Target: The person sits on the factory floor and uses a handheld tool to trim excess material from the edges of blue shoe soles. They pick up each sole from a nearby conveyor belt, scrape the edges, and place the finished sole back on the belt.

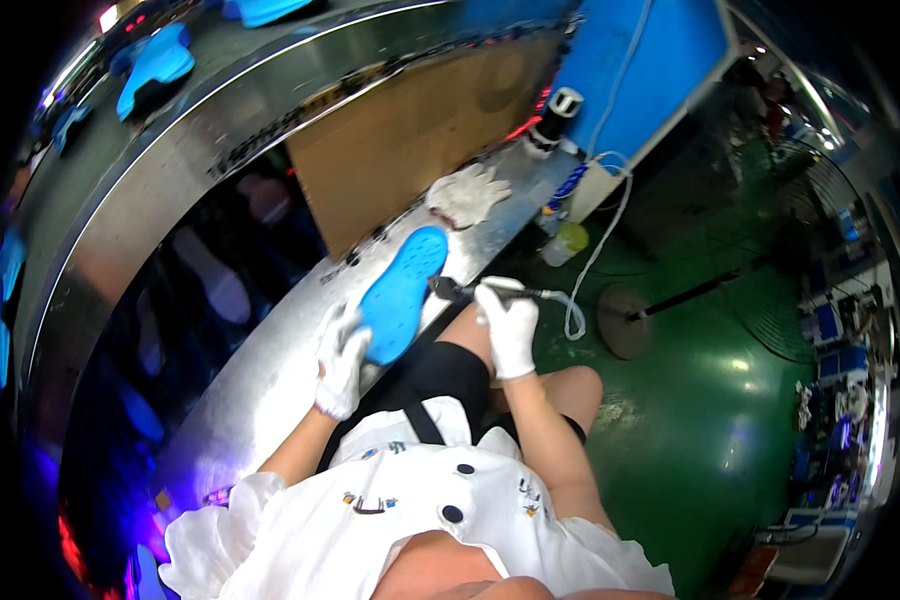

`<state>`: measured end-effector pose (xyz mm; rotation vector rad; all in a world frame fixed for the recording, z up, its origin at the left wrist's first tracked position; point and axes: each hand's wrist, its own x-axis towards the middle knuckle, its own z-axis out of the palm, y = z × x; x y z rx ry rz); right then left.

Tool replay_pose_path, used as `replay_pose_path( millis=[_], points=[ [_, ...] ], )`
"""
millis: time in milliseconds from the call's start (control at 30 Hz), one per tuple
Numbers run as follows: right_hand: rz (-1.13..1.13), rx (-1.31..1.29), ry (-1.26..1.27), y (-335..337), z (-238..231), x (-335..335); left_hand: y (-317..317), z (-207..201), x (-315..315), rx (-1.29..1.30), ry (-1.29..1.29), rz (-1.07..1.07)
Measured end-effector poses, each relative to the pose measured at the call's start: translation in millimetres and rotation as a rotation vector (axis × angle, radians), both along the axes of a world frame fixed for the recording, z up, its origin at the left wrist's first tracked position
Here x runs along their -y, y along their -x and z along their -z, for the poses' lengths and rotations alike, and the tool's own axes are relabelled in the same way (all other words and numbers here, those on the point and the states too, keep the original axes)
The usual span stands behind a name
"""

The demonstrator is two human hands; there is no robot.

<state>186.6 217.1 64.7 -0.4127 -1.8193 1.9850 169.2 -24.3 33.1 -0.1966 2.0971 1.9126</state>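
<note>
A bright blue shoe sole [402, 295] with small holes lies slanted over the metal worktop, its far end pointing up and right. My left hand [344, 360], in a white glove, is at the sole's near left edge, thumb and fingers closed about it. My right hand [510, 325], also in a white glove, is closed around a dark-handled brush [452, 290] with a thin clear hose at its rear. The brush's dark tip is close to the sole's right edge; whether they touch, I cannot tell.
Crumpled white gloves [468, 195] lie on the metal worktop [260, 375] beside a cardboard panel [420, 125]. Beyond, a conveyor [205, 85] carries blue soles. A black-and-white cylinder [555, 120] stands at the back. A fan stand [625, 320] and yellow-lidded tub [568, 243] are to the right.
</note>
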Motion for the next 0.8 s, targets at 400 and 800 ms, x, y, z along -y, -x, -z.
replay_pose_path(
  millis=[400,800],
  points=[
    [-0.178,-0.048,-1.085,30,24,51,50,65,-49,0.641,-1.540,0.323],
    [-0.261,-0.565,-0.746,5,-78,41,5,-1,-63,0.391,-1.454,0.205]
  ],
)
